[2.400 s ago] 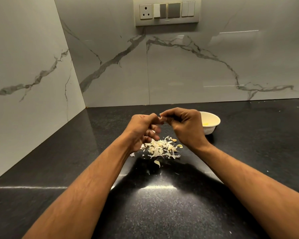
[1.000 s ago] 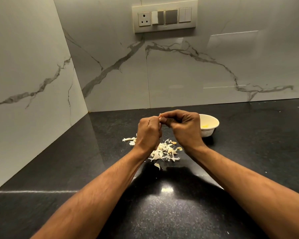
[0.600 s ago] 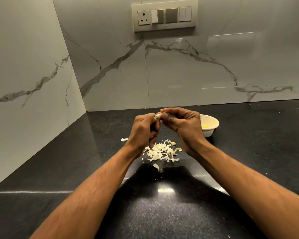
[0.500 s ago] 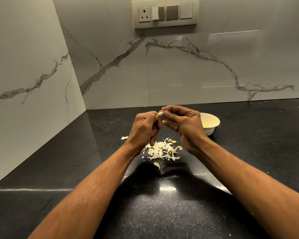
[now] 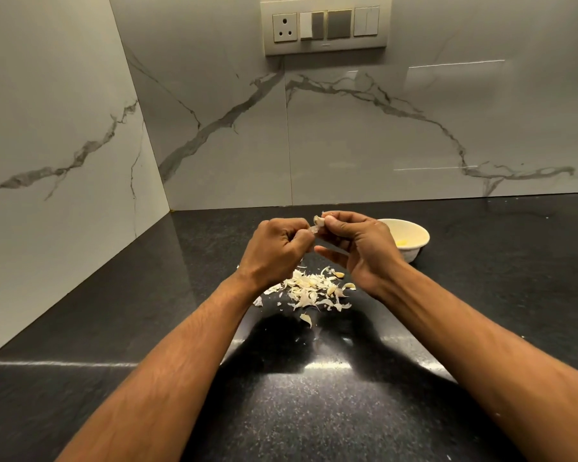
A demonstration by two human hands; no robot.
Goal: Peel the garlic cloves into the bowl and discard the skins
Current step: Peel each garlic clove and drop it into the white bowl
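We see a glossy black bench [image 5: 481, 295], speckled like polished granite, set into a corner of smooth grey-white wall panels [image 5: 364, 128] veined like marble, with a cream switch plate [image 5: 326, 25] mounted high on the back panel. Above the bench our two hands meet. The right hand [image 5: 357, 245] pinches a small pale garlic clove [image 5: 319, 221] between thumb and curled forefinger, its lower fingers reaching out beneath. The left hand [image 5: 277, 251] is curled into a loose fist, and its fingertips pinch at the clove's near end, where a thin translucent bit of skin shows. The clove sits right between the two hands, held in the air above the bench. Directly under the hands lies a heap of garlic skins [image 5: 311, 290]: dry, papery, cream-white flakes, curled and ragged, scattered across the dark stone. Just beyond the right hand stands a small round white bowl [image 5: 414, 253], smooth-walled, partly hidden by that hand, with something small and yellowish inside.
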